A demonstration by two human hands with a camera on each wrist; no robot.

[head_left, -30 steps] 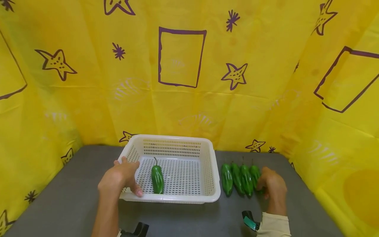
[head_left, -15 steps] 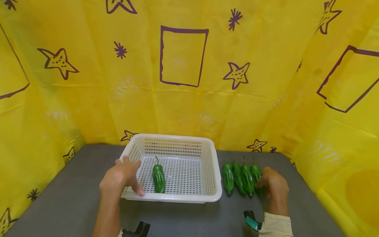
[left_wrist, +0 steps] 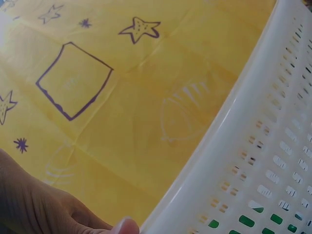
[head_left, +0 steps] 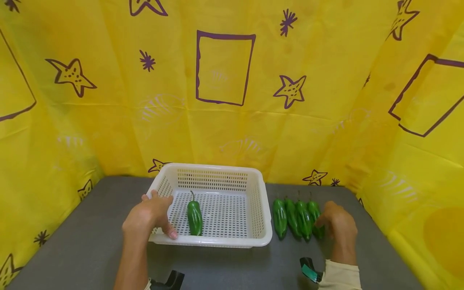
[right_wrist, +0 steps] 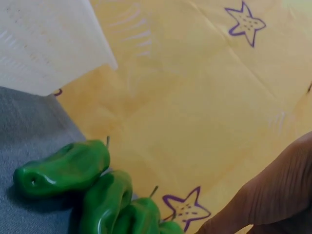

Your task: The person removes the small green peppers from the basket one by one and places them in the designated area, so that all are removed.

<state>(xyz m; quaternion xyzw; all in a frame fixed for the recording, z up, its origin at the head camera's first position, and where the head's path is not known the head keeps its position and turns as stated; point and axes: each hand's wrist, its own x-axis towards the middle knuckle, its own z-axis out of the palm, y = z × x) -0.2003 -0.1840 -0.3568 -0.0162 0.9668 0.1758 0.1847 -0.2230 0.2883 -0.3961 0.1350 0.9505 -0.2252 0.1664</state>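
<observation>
A white plastic basket [head_left: 217, 241] with slotted walls stands on the grey table. One green pepper [head_left: 195, 218] lies in it, stem pointing away. My left hand [head_left: 148, 215] holds the basket's front left corner, thumb over the front rim and fingers at the left rim; in the left wrist view its thumb [left_wrist: 127, 227] shows right at the rim. Several green peppers [head_left: 280, 219] lie side by side, right of the basket. My right hand [head_left: 337, 223] is beside the rightmost pepper [head_left: 314, 211], fingertips at its right side and partly covering it.
A yellow cloth [head_left: 224, 133] with purple drawings hangs behind and along both sides of the table [head_left: 79, 237]. Black wrist mounts [head_left: 173, 280] show below both hands. The row of peppers lies close to the basket's right wall.
My right hand has shifted slightly to the right, away from the rightmost pepper. The left hand stays at the basket's corner. The whole head view has moved a little.
</observation>
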